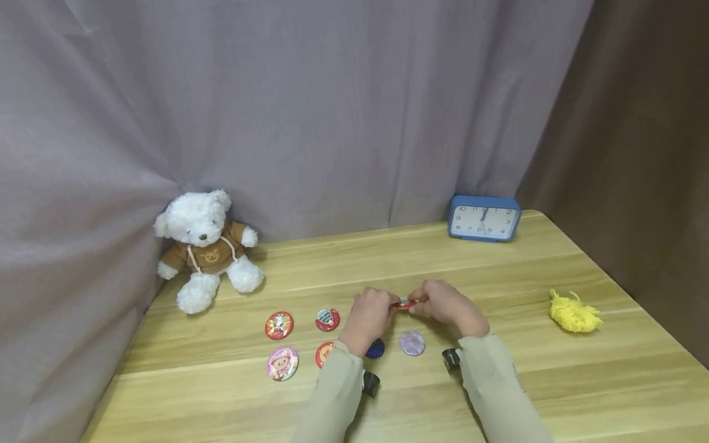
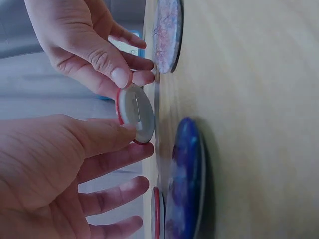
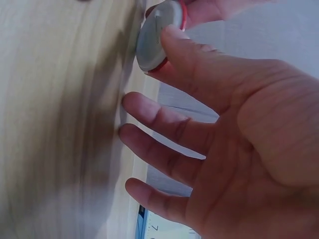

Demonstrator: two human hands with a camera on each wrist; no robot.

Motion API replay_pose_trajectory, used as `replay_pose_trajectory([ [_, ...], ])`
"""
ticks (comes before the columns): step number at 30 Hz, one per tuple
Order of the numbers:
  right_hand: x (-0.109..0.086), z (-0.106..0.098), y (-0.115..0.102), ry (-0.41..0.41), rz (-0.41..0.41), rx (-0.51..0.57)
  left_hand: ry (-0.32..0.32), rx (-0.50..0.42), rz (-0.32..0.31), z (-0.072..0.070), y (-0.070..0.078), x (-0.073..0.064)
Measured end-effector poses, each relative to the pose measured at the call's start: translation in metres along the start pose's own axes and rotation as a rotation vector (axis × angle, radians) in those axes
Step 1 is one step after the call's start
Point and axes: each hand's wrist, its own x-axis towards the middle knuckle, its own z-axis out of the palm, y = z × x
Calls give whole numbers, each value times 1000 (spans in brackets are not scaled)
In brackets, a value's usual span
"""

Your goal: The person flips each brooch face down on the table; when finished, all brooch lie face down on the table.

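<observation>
A round red-rimmed button badge is held on edge between both hands, low over the wooden table. Its pale back with a pin faces the wrist cameras. My left hand pinches one side between thumb and index finger, the other fingers spread. On the opposite side my right hand pinches it the same way, with its remaining fingers extended apart. Just nearer than the hands lie a dark blue badge, partly hidden by the left wrist, and a marbled lavender badge.
Left of the hands lie two red badges, a pink badge and a partly covered red-orange badge. A white teddy bear sits back left, a blue clock stands back right, and yellow yarn lies right.
</observation>
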Motion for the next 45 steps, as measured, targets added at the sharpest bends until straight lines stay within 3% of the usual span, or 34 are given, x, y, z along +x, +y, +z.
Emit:
replay_pose_trajectory([
  [11,-1,-3,-1,-7,-28,14,-8,-6,5,0,-2,1],
  [20,-3,-5,-4,37,-66,-31,65,-9,21,-2,-3,1],
  [27,0,-7,-6,114,-88,-54,82,-47,13,-3,-2,4],
  [38,5,-4,-7,137,-71,-87,74,-49,-11,-1,0,9],
  [45,8,2,-7,166,-44,-57,-18,-37,-27,-1,2,8],
])
